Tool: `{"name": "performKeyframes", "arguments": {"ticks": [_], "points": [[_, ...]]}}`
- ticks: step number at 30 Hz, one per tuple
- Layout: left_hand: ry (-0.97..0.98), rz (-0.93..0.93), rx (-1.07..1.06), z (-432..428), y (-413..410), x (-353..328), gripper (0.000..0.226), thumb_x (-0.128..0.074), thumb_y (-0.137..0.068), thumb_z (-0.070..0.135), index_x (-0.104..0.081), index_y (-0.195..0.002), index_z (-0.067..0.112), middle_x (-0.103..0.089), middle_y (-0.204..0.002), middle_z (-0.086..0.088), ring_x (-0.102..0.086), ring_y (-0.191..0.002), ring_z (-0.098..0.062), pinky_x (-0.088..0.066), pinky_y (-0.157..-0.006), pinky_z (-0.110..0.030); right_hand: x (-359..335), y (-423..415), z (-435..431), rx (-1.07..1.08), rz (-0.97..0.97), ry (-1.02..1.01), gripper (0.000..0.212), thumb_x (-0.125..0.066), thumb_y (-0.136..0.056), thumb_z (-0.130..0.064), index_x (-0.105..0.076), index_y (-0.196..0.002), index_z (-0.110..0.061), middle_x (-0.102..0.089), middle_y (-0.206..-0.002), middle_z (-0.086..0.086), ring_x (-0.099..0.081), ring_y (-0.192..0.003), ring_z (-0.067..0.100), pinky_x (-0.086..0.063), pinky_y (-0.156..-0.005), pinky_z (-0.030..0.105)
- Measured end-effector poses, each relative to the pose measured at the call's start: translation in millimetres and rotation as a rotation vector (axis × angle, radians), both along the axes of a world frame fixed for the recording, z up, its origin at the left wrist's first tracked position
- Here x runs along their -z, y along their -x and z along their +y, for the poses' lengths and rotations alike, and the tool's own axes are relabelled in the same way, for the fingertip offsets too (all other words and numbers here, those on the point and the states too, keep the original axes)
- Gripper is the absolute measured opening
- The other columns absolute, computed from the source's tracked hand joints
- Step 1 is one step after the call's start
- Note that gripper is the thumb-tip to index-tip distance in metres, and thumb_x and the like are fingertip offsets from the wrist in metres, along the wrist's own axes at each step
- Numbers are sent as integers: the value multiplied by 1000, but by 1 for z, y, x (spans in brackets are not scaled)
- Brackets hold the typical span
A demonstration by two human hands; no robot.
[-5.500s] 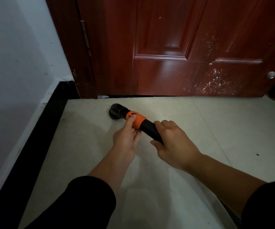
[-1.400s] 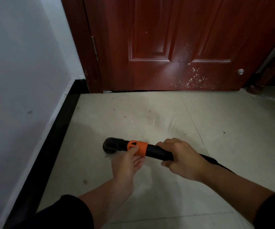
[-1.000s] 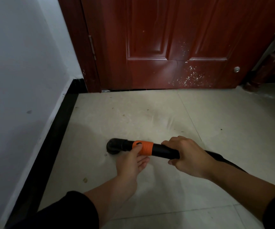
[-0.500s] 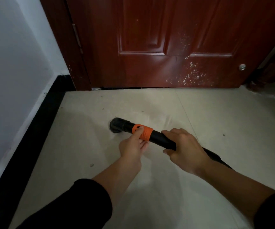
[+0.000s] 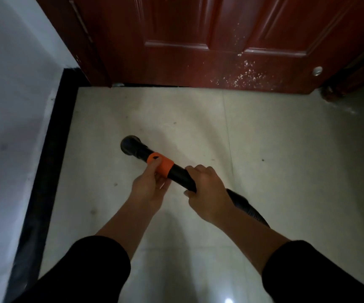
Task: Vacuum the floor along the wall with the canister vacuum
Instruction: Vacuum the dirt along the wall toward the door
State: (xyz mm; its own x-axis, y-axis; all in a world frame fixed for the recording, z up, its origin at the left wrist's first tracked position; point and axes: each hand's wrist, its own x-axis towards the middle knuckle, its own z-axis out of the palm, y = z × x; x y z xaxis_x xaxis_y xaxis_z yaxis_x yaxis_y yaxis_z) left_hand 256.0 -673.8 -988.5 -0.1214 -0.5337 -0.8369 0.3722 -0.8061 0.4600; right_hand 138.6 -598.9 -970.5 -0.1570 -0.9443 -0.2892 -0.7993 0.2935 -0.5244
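Observation:
A black vacuum wand (image 5: 177, 173) with an orange collar (image 5: 161, 166) slants across the pale tiled floor (image 5: 275, 162). Its round black nozzle (image 5: 130, 146) points down at the floor, a little way from the left wall. My left hand (image 5: 149, 185) holds the wand at the orange collar, thumb on top. My right hand (image 5: 207, 193) grips the black tube just behind it. The ribbed hose (image 5: 249, 207) runs back under my right forearm. The canister is out of view.
A white wall (image 5: 10, 110) with a black skirting board (image 5: 47, 162) runs along the left. A shut dark red door (image 5: 209, 40) with white specks closes off the far end. Dark wooden furniture (image 5: 351, 84) stands at the far right. Small specks dot the tiles.
The nozzle has moved forward towards the door over the last second, after having been pulled back from the door's foot. Both hands keep the same hold on the wand.

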Motion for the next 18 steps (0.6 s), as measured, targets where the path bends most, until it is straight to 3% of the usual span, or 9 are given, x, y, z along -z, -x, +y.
{"name": "performKeyframes", "arguments": {"ticks": [5,12,18], "points": [[-45,44,46,26,-9,-85,25,-60,-94,16,-61,-116,6,-67,-115,-13,-65,-108,-24,-50,-96,-37,-78,6,17,-52,19,-150,26,-67,-88,-16,-54,-110,-13,-53,-101,0,-41,-90,14,-33,-74,26],[-52,24,39,45,-31,-188,23,-61,-94,17,-64,-114,7,-72,-111,-10,-68,-103,-20,-50,-98,-37,-176,-17,34,-51,-12,-191,26,-63,-88,-12,-53,-112,-13,-54,-100,1,-46,-92,15,-35,-74,24],[-7,4,-43,73,-38,-243,18,-62,-93,19,-66,-107,8,-74,-102,-5,-68,-100,-17,-53,-86,-32,-221,-17,45,-140,-62,-204,29,-67,-87,-15,-57,-113,-12,-58,-104,5,-54,-100,19,-47,-87,32]]}}
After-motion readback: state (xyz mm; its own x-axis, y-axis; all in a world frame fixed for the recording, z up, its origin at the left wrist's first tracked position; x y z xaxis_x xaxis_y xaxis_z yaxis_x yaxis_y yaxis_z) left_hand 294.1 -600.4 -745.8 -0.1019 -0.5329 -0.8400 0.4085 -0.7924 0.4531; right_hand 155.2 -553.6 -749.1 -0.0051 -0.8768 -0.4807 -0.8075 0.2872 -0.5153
